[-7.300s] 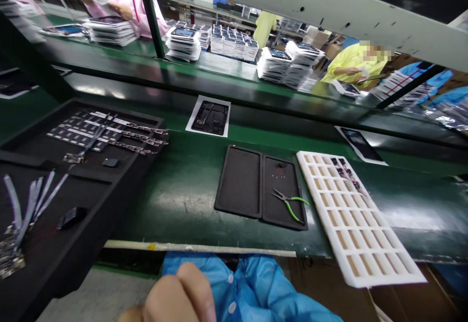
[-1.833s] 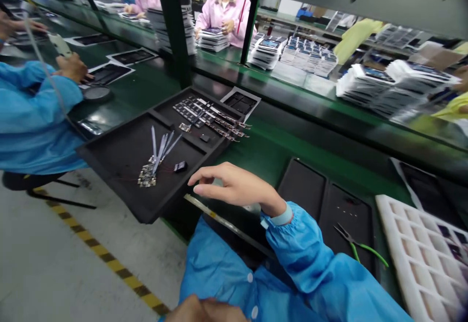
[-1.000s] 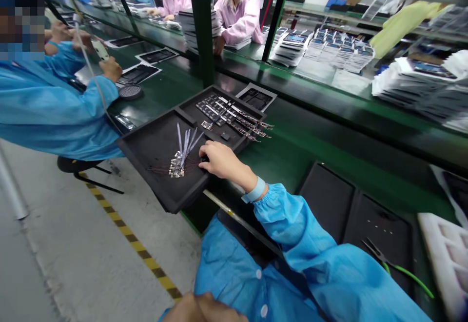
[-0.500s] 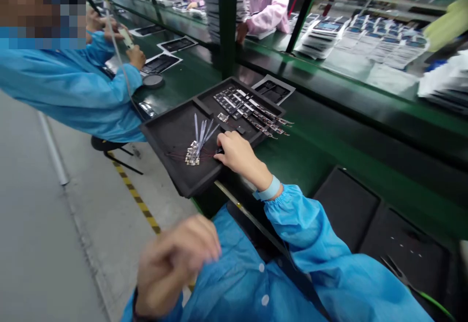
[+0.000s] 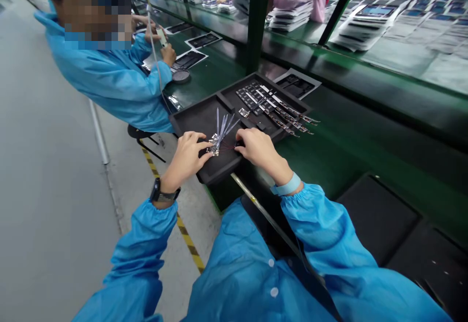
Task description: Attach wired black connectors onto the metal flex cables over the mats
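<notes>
A black tray [image 5: 193, 114] hangs over the bench's near edge. In its near compartment lies a bunch of small circuit boards with pale ribbon cables and red wires [image 5: 220, 130]. My left hand [image 5: 187, 155] is curled, its fingertips pinching the board end of that bunch. My right hand [image 5: 259, 149] is also curled, and its fingertips close on a small black part [image 5: 239, 143] at the other end of the red wires. The tray's far compartment holds rows of flat strip parts [image 5: 272, 105].
A co-worker in a blue coat [image 5: 109, 78] sits at the left, working with a corded tool. The green belt [image 5: 347, 131] runs to the right, with black mats [image 5: 376, 214] at the near right. A sheet with a black frame [image 5: 297, 84] lies behind the tray. Stacked devices fill the far bench.
My left hand has come up from my lap to the circuit boards in the tray. My right hand stays on the small black part. My view has swung further left.
</notes>
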`<state>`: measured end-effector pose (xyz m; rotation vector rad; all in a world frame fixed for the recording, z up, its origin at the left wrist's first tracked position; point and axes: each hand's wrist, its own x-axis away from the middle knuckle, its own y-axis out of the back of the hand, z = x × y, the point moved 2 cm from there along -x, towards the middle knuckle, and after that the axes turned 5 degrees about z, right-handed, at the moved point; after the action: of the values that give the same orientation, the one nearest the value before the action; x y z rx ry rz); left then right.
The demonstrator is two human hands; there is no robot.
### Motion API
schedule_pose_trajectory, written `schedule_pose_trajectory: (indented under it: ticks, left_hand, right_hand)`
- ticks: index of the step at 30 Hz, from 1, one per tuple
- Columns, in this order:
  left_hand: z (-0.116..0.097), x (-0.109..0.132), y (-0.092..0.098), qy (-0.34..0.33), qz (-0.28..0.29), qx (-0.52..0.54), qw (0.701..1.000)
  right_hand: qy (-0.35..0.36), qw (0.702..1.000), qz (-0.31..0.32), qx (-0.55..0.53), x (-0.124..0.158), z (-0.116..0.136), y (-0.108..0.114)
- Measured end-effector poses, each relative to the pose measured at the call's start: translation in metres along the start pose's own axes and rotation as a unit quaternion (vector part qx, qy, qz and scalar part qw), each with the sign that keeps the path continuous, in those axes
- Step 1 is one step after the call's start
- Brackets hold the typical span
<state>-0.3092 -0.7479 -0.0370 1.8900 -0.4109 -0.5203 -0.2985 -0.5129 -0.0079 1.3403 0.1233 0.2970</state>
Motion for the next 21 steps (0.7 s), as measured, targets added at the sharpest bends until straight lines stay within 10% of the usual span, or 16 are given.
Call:
schedule_pose_trajectory:
  ticks: [21]
  left_hand:
    - [0.003, -0.015, 0.023, 0.019, -0.006, 0.122, 0.992]
  right_hand:
    - [0.049, 0.998, -0.028, -0.024, -0.006, -0.014, -0.005]
